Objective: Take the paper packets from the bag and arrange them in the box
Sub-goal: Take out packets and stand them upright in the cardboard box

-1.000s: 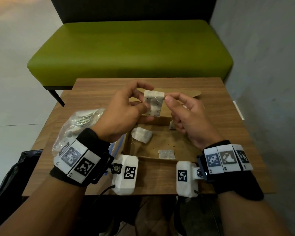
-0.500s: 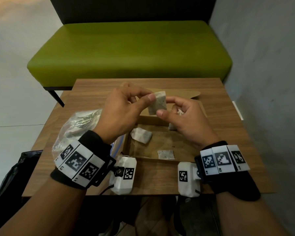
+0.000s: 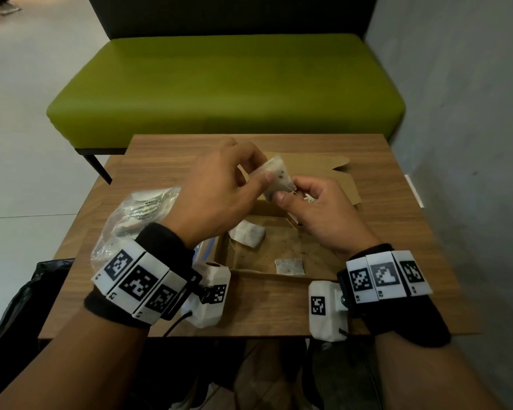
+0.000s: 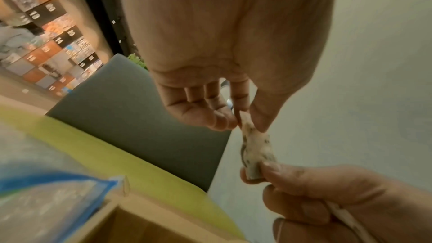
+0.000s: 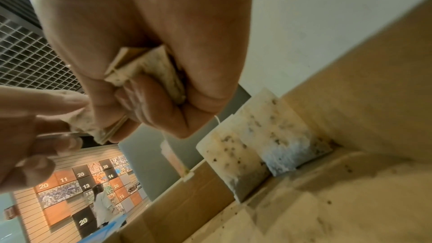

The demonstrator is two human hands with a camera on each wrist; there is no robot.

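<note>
both hands hold one packet [image 3: 276, 180] in the air above the box's [image 3: 323, 253] far wall. left hand [image 3: 219, 196] pinches its upper edge between thumb and fingertips; right hand [image 3: 317, 211] pinches the lower corner with thumb and forefinger, other fingers curled over a second, crumpled packet in the palm (plain in the right wrist view). two packets lie flat on the box floor, two more stand in its far right corner. bag [image 3: 137, 220] sits left of the box, more packets inside.

risks, as i judge them: opposed pulls could tear the thin paper and spill grit; the palmed packet could slip out or crush; a trailing string might snag.
</note>
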